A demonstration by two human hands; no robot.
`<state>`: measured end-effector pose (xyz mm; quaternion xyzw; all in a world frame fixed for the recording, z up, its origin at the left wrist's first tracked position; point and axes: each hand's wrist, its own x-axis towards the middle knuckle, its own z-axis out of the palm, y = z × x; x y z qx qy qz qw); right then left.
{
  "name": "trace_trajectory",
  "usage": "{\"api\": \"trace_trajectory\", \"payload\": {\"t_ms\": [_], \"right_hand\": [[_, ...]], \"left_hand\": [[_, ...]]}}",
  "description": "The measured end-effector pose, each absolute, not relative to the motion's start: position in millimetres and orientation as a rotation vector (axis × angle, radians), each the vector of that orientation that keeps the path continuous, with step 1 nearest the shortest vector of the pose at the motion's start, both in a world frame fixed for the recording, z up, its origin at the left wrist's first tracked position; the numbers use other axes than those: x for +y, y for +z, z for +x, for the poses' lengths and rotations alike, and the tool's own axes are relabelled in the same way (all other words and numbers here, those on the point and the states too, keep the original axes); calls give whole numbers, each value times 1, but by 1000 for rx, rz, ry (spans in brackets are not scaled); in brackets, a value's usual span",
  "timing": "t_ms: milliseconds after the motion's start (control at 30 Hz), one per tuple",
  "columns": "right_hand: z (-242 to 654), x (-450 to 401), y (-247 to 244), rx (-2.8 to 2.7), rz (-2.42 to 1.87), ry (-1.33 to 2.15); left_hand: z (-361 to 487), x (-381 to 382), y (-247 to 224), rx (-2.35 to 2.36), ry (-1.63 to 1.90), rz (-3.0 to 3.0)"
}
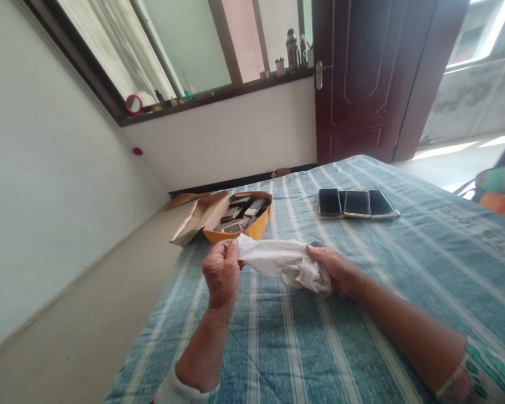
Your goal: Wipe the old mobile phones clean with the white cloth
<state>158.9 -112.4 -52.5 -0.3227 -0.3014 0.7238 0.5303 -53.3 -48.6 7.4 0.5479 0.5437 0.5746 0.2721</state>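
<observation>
Left hand: my left hand [222, 275] pinches one end of the white cloth [278, 259].
Right hand: my right hand [334, 269] grips its other end — the cloth stretched between, above the striped bedsheet [273, 336].
Orange box: open at eleven o'clock [258, 225], phones inside.
Dark-screened devices: one o'clock [357, 203], on the sheet.

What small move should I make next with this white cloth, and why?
Perhaps loosen the bunched part at your right hand: the white cloth looks crumpled there, while your left hand pinches its other end, drawn out narrower.
</observation>
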Motion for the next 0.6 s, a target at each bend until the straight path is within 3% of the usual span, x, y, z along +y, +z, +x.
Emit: {"api": "trace_trajectory", "payload": {"t_ms": [400,600], "right_hand": [[158,-113,-51,-725,-796,1701],[162,-113,-51,-691,-803,1683]], "left_hand": [[-62,-48,21,1430,1664,1469],[-60,-45,11,1474,1517,1582]]}}
